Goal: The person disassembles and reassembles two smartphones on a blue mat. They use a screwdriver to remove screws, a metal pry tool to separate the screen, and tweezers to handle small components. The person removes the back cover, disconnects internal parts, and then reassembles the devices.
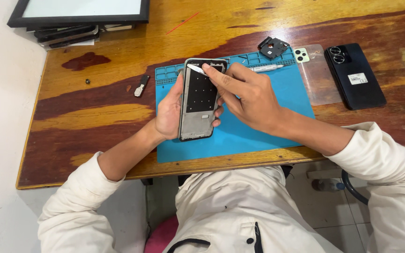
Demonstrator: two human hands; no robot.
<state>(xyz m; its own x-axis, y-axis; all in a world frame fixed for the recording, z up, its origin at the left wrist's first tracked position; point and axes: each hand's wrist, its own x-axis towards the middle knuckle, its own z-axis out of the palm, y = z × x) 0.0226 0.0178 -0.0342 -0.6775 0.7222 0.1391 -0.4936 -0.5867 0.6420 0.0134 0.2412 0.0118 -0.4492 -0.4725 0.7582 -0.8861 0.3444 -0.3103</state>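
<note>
Left hand (pixel 168 112) grips phone frame (pixel 198 99) from side, holding it above blue mat (pixel 277 112). Right hand (pixel 251 96) pinches thin pale tool (pixel 197 69), tip at frame's top edge; tool type unclear. Mat lies on worn wooden table (pixel 94 112) with red-brown patches. Behind mat: small black part (pixel 273 47), white pen (pixel 267 68), clear sheet (pixel 322 77), black phone (pixel 355 75). Stacked dark items (pixel 66 33) and framed panel (pixel 80 10) at far left corner. White wall (pixel 1 93) left; tiled floor (pixel 324 220) below.
</note>
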